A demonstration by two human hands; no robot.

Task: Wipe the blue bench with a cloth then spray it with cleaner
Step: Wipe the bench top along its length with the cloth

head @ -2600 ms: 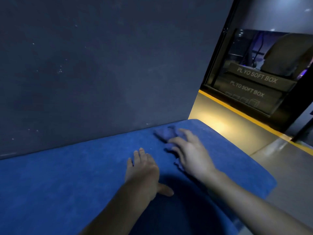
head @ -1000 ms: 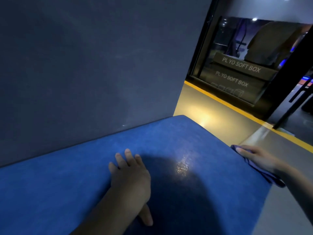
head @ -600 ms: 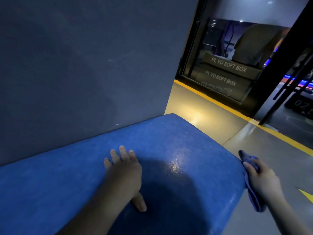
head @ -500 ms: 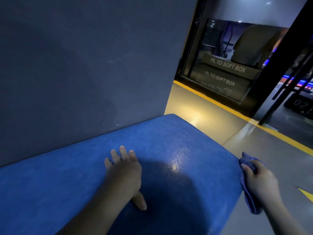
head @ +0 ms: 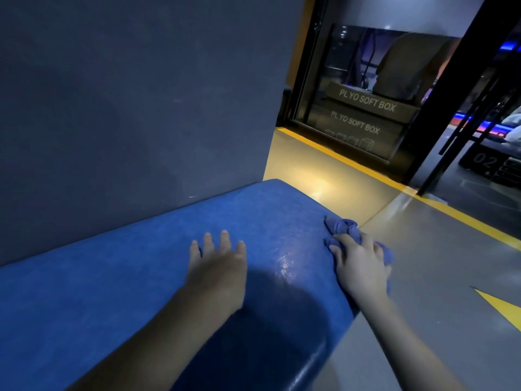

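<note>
Cloth moved up onto bench edge

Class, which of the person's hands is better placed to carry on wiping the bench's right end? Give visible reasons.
Right. The right hand already presses the cloth at the bench edge; the left hand lies flat and empty.

The worktop looks padded, blue and faintly mottled, glossy and wet-looking beside the soft, crumpled cloth. The wall panel behind is matt grey; the floor is smooth and shiny.
</note>
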